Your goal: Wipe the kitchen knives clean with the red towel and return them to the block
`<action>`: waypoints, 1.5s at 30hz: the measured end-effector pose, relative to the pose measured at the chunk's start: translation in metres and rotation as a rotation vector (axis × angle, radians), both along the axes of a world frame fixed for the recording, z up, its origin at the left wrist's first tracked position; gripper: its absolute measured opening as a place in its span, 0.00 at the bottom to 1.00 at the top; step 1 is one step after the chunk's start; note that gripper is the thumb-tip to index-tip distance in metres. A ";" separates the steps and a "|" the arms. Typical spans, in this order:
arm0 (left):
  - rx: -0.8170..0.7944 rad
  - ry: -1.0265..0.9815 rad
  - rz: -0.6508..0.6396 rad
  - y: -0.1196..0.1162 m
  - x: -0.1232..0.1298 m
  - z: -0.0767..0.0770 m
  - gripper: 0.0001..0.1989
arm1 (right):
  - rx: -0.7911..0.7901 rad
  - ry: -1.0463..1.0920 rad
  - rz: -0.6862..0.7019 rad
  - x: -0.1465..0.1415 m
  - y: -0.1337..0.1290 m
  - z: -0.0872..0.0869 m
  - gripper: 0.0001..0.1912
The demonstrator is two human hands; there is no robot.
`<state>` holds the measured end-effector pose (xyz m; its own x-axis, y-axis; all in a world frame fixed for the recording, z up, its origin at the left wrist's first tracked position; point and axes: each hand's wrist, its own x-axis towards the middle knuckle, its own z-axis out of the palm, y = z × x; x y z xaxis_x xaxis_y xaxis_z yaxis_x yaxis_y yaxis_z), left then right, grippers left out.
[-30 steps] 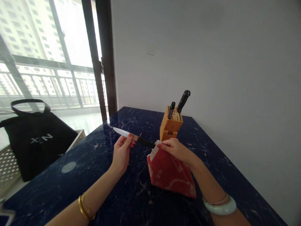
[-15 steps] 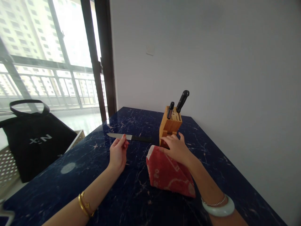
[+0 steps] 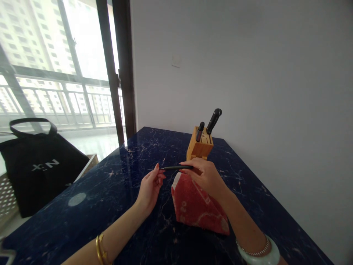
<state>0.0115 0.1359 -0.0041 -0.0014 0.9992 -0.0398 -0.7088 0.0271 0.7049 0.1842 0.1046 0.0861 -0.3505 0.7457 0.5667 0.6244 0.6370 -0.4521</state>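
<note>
black-handled knife [image 3: 172, 168], held edge-on above the blue table [image 3: 138, 235] near the wooden block [image 3: 202, 149]; left hand [image 3: 150, 189] pinching the blade end, right hand [image 3: 206, 175] gripping the handle end, near the red cloth [image 3: 197, 206].

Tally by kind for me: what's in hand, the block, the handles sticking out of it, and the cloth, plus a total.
Held knife: 1
Wooden knife block: 1
Black handles sticking out of the block: 2
Red cloth: 1
Total: 5
</note>
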 end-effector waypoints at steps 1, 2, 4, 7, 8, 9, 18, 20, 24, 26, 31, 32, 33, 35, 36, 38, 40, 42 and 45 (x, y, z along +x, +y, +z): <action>0.061 0.058 -0.038 -0.003 0.001 0.001 0.09 | -0.010 0.086 -0.022 0.001 -0.002 0.003 0.09; 0.130 0.131 -0.081 -0.006 0.002 0.001 0.14 | -0.023 0.177 -0.058 0.004 -0.004 0.006 0.09; 0.249 0.282 -0.157 -0.012 0.004 0.001 0.22 | -0.041 0.368 -0.142 0.012 -0.007 0.013 0.10; 0.324 0.423 -0.207 -0.019 0.007 0.000 0.25 | 0.002 0.651 -0.203 0.031 -0.012 0.026 0.11; 0.326 0.445 -0.217 -0.021 0.008 -0.001 0.25 | 0.038 0.715 -0.211 0.039 -0.014 0.031 0.11; 0.320 0.460 -0.222 -0.022 0.009 -0.001 0.25 | 0.079 0.756 -0.228 0.046 -0.016 0.038 0.11; 0.269 0.498 -0.166 -0.022 0.009 0.002 0.25 | 0.618 0.509 -0.571 0.071 -0.011 0.118 0.14; 0.270 0.512 -0.171 -0.022 0.009 0.003 0.25 | 0.644 0.388 -0.611 0.067 -0.002 0.128 0.15; 0.230 0.480 -0.183 -0.019 0.008 0.002 0.25 | 0.643 0.237 -0.647 0.058 0.018 0.136 0.16; 0.208 0.469 -0.164 -0.016 0.007 0.000 0.24 | 0.642 0.192 -0.656 0.055 0.025 0.138 0.15; 0.191 0.468 -0.117 -0.008 0.003 -0.007 0.23 | 0.650 0.127 -0.676 0.052 0.031 0.145 0.14; 0.190 0.469 -0.114 -0.007 0.003 -0.007 0.23 | 0.650 0.119 -0.677 0.051 0.031 0.146 0.14; 0.188 0.470 -0.112 -0.007 0.003 -0.008 0.23 | 0.649 0.113 -0.676 0.050 0.032 0.147 0.14; 0.190 0.474 -0.115 -0.008 0.003 -0.007 0.23 | 0.646 0.105 -0.670 0.049 0.033 0.149 0.14; 0.192 0.474 -0.120 -0.009 0.003 -0.006 0.23 | 0.647 0.104 -0.667 0.049 0.033 0.149 0.14; 0.194 0.473 -0.130 -0.010 0.004 -0.004 0.23 | 0.649 0.102 -0.663 0.048 0.034 0.150 0.14; 0.196 0.474 -0.135 -0.011 0.004 -0.003 0.22 | 0.647 0.099 -0.660 0.048 0.035 0.150 0.15; 0.199 0.482 -0.136 -0.011 0.005 -0.002 0.22 | 0.645 0.102 -0.660 0.049 0.035 0.150 0.15; 0.198 0.487 -0.141 -0.011 0.005 -0.002 0.22 | 0.665 0.131 -0.659 0.051 0.036 0.150 0.15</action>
